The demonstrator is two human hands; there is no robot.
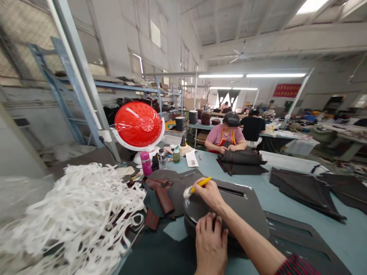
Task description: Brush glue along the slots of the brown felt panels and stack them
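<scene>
A brush with a yellow handle [203,182] is gripped in my right hand [211,195], its fingers closed round the handle. White, wet-looking paste coats the bristles [187,192], which are at the left edge of a dark panel [243,214] with a slot in it. The panel lies on top of a stack of similar dark pieces. My left hand [211,240] rests on the near edge of the panel, fingers laid out and slightly bent, holding nothing. A shiny wet streak shows along the panel's rounded left edge, between the brush and my left hand.
White strips [86,206] form a big heap at left, beside brown scraps [164,200]. Behind stand a red dish-shaped heater or fan [139,124], a pink bottle [146,163] and a green bottle [176,154]. Across the table [200,164], a person [226,135] handles dark pieces.
</scene>
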